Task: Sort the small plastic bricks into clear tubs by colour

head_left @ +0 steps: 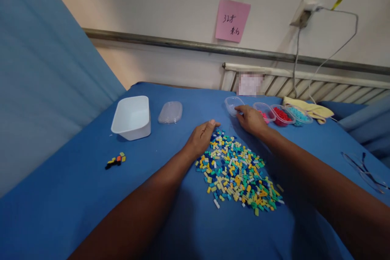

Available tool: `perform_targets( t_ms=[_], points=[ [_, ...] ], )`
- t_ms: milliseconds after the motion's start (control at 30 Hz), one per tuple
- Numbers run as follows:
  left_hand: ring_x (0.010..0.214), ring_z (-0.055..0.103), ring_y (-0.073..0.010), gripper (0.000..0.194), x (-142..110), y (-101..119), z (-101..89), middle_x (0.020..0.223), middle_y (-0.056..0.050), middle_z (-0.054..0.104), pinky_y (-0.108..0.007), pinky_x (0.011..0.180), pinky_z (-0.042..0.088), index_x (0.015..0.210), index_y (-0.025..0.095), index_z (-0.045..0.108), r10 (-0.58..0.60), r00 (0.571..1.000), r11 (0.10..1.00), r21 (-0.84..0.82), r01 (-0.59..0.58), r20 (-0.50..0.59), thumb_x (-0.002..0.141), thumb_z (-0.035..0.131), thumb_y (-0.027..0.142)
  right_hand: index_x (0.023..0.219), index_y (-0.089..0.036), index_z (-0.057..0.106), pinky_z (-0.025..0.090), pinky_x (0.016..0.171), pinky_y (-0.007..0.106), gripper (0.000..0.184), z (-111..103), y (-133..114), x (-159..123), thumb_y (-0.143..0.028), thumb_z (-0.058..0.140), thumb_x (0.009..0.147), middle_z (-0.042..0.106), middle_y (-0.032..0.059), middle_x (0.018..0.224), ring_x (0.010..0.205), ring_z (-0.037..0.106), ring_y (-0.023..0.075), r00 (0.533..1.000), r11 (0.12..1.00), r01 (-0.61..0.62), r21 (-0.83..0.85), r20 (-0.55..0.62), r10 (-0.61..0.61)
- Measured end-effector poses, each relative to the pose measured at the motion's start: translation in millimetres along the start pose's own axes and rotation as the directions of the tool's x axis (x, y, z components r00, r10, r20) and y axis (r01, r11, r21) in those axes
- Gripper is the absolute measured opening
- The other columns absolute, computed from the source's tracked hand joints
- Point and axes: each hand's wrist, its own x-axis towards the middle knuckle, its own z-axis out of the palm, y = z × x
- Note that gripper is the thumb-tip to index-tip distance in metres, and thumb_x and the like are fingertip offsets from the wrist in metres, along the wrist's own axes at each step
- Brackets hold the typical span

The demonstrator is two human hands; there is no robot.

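Observation:
A pile of small bricks [239,172] in yellow, blue, teal and white lies on the blue cloth in front of me. My left hand [202,136] rests at the pile's far left edge, fingers curled together, thumb forward. My right hand [251,120] reaches past the pile's far edge to a small clear container [232,103], fingertips closed at its rim; what they hold, if anything, is hidden.
A white tub [131,118] and a clear lid [170,112] sit at far left. Containers with red bricks [282,114] and teal bricks [300,114] stand right of my hand, beside a yellow cloth [317,110]. A few loose bricks [115,160] lie left; glasses [364,168] right.

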Motion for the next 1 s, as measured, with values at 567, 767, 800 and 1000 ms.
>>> perform_targets(
  t_ms=[567,767,800,1000],
  points=[
    [0.166,0.050,-0.0256,0.079,-7,28,5.2,0.172,-0.009,0.059,-0.047,0.144,0.030,0.160,0.023,0.066,0.038,0.846,0.934,0.282,-0.219,0.532,0.114,0.030,0.076,0.147,-0.028,0.074,0.069,0.100,0.051,0.040,-94,-6,-184,-0.045,0.061,0.113,0.082,0.0144,0.136,0.115,0.082,0.0323,0.994,0.990,0.063,0.127,-0.094,-0.051],
    [0.166,0.050,-0.0303,0.090,-16,50,-11.6,0.172,-0.008,0.058,-0.048,0.144,0.030,0.162,0.021,0.065,-0.031,0.904,0.969,0.234,-0.077,0.427,0.112,0.024,0.083,0.187,-0.030,0.020,0.045,0.135,0.065,0.085,-90,-25,-230,-0.055,0.059,0.115,0.038,0.0165,0.187,0.171,0.041,0.0382,0.970,0.978,0.177,0.113,0.148,-0.193],
    [0.169,0.045,-0.0303,0.093,-17,49,-13.9,0.176,-0.010,0.053,-0.048,0.145,0.027,0.167,0.018,0.060,-0.048,0.910,0.953,0.291,-0.081,0.412,0.112,0.022,0.083,0.188,-0.029,0.012,0.043,0.136,0.065,0.092,-86,-27,-233,-0.058,0.059,0.115,0.031,0.0170,0.190,0.173,0.035,0.0387,0.961,0.976,0.193,0.105,0.178,-0.210],
    [0.180,0.016,-0.0299,0.095,-33,42,1.3,0.190,-0.012,0.024,-0.059,0.147,0.007,0.180,0.013,0.035,-0.163,0.836,0.794,0.572,-0.204,0.525,0.113,0.017,0.077,0.189,-0.021,0.007,0.036,0.138,0.068,0.102,-48,-46,-217,-0.073,0.051,0.113,0.024,0.0221,0.190,0.176,0.025,0.0419,0.931,0.976,0.210,0.054,0.295,-0.216]
  ],
)
